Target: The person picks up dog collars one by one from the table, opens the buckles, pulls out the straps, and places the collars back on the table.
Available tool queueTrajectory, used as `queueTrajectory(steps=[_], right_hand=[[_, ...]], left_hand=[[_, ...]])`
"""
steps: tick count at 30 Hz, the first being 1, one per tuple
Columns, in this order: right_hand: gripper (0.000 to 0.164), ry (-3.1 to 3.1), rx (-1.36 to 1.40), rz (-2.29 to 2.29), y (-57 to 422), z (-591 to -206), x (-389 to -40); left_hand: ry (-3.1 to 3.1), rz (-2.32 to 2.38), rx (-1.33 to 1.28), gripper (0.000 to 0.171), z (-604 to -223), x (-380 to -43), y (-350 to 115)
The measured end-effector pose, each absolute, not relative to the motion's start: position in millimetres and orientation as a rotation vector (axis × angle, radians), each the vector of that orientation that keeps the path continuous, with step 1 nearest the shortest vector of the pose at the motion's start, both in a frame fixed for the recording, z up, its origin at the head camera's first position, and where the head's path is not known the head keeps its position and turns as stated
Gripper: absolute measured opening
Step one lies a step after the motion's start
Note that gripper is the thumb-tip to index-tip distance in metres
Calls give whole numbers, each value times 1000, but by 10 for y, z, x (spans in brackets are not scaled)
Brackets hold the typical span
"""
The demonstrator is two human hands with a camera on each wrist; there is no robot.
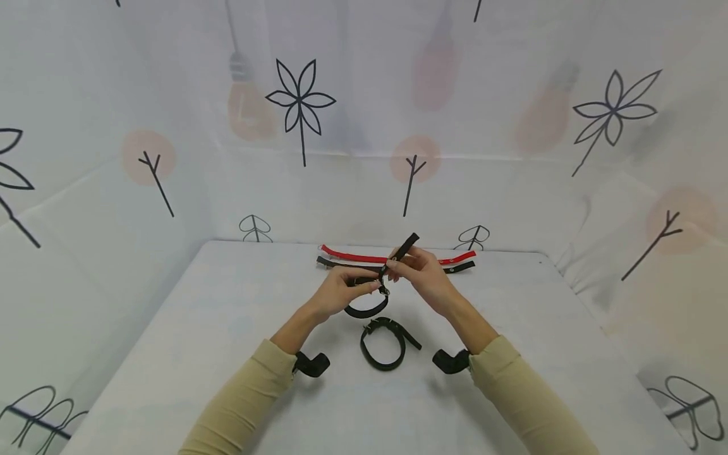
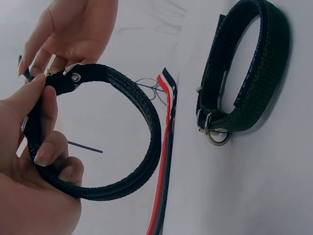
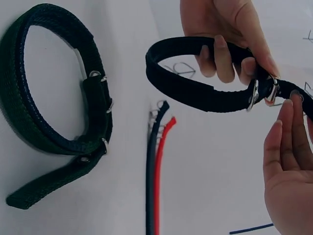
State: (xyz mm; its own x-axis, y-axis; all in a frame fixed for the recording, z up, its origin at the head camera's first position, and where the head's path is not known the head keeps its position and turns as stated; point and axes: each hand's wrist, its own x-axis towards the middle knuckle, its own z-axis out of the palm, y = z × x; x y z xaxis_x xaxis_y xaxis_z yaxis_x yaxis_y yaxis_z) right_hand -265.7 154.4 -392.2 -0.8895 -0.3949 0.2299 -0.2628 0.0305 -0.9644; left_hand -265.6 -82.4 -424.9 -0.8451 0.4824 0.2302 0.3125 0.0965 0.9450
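Observation:
A dark collar [image 1: 366,313], bent into a loop, is held above the table between both hands. My left hand [image 1: 334,296] grips its band, thumb and fingers beside the metal buckle [image 3: 272,90]. With thumb and fingertips, my right hand [image 1: 425,279] pinches the strap's free end [image 1: 408,244], which runs through the buckle and points up. A D-ring [image 3: 253,95] hangs on the band by the buckle. Closer to me, a second collar [image 1: 404,346] lies looped on the table, dark green in the left wrist view, with a metal ring [image 2: 224,142] and its strap tail sticking out.
Toward the back of the white table [image 1: 227,328], a red collar [image 1: 352,257] and a black collar [image 1: 463,268] lie straight, side by side, partly behind the hands. A patterned white cloth [image 1: 364,196] hangs behind. Black wrist devices [image 1: 313,364] sit under both forearms.

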Motion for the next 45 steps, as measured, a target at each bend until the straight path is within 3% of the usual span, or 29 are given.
queueTrajectory(steps=[11,18,45], right_hand=[[18,2328,-779,-1801,1547,-3947,-2653],[18,2335,-781,-1833,1541,-3913,-2644],[18,2327,-851,-1859,1532,-3932,-2625]], left_hand=[[2281,1745,906,30,-4230,-2621,-843],[2304,1700,1001,20,-4203,-2649,-835],[2320,1530,972,14,-4118,-2626,-839]])
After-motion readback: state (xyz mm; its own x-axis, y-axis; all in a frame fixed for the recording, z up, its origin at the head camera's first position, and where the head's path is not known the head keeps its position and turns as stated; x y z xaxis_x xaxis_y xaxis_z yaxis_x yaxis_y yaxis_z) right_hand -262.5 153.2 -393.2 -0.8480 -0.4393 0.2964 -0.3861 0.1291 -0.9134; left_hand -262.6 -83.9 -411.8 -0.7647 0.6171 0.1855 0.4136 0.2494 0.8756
